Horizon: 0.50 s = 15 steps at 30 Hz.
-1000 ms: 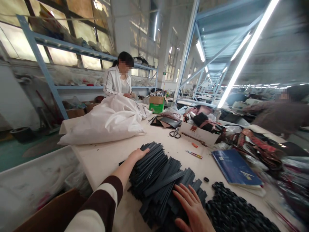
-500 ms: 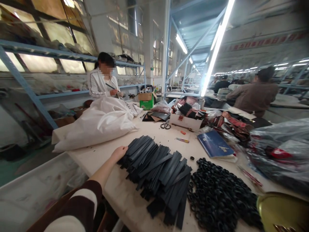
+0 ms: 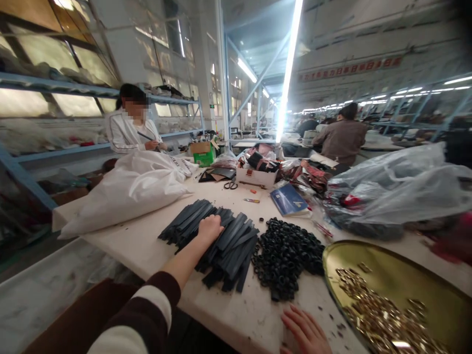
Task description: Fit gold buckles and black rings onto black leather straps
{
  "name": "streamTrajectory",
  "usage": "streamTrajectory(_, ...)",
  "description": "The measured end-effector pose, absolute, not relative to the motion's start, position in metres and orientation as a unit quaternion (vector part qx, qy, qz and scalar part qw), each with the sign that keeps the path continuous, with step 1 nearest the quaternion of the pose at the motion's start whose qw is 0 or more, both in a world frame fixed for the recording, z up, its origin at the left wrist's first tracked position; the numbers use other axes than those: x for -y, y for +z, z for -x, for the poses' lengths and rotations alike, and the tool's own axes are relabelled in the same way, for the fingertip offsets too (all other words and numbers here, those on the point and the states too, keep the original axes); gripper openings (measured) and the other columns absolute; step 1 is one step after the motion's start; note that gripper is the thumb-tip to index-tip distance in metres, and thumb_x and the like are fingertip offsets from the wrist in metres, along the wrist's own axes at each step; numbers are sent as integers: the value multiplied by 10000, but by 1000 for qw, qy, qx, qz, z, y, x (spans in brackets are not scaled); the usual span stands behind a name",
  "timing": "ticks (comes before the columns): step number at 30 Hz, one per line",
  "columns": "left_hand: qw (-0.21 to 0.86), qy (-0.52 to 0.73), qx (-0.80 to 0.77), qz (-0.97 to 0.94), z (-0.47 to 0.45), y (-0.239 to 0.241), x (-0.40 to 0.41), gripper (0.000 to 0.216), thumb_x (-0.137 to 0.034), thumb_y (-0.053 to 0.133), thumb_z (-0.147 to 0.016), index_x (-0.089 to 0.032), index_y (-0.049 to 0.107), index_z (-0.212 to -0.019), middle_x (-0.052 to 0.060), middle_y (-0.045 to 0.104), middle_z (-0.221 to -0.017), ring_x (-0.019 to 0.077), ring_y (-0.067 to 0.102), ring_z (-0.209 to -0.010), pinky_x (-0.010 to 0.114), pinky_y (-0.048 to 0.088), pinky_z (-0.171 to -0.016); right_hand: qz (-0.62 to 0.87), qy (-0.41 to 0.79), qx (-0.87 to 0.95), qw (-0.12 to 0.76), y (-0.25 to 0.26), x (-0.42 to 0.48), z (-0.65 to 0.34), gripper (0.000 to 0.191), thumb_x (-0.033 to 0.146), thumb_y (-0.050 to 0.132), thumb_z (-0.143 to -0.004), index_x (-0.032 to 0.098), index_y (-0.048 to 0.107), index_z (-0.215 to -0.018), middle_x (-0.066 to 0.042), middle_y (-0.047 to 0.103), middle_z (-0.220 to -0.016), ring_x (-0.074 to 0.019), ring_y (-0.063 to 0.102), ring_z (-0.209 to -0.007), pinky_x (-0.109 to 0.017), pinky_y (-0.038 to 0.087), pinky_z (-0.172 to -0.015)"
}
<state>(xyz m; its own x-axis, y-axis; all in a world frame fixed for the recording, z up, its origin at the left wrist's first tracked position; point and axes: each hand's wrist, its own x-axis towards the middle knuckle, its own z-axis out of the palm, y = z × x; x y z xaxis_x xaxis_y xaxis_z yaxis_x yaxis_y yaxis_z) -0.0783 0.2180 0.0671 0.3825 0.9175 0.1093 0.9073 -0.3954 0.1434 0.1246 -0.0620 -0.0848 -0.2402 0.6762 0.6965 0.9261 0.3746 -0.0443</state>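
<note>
A fanned-out pile of flat black strips [image 3: 236, 246] lies on the table in front of me. My left hand [image 3: 210, 228] is over the middle of it, fingers curled down among the strips; the fingertips are partly hidden. Right of the strips is a heap of small black loops [image 3: 287, 255]. My right hand [image 3: 305, 332] enters at the bottom, fingers stretched out and somewhat apart, near the front of the loops, with nothing visible in it. Beside it stands a gold-coloured round tray [image 3: 391, 260] holding many gold metal buckles [image 3: 383, 314].
A white sack [image 3: 125, 191] takes up the left of the table. Scissors [image 3: 230, 185], a blue notebook [image 3: 289, 199] and a cardboard box [image 3: 254, 176] lie farther back. Clear plastic bags [image 3: 398, 187] bulge at right. A co-worker [image 3: 132, 123] stands behind the sack.
My left hand has moved from the far left end of the strips to their middle. My right hand has come into view at the bottom. The view has turned right, showing more tray.
</note>
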Motion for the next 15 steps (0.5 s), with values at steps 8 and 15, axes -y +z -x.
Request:
streamTrajectory(8, 118, 142, -515, -837, 44, 91, -164, 233, -231, 416, -855, -117, 505, -1038, 149, 536, -1086, 296, 486, -1077, 450, 345, -913, 635, 5, 674, 377, -53, 78, -117, 270, 223, 483, -812, 191, 553, -1071, -95, 615, -1058, -217, 570, -999, -367, 468, -865)
streamTrajectory(15, 388, 128, -465, -786, 22, 46, -46, 183, -180, 355, -795, -155, 523, -863, 24, 622, -713, 115, 591, -549, 209, 460, -501, 682, 41, 671, 289, -41, 40, -131, 190, 170, 432, -847, 195, 578, -967, -46, 602, -848, -169, 595, -761, -264, 455, -661)
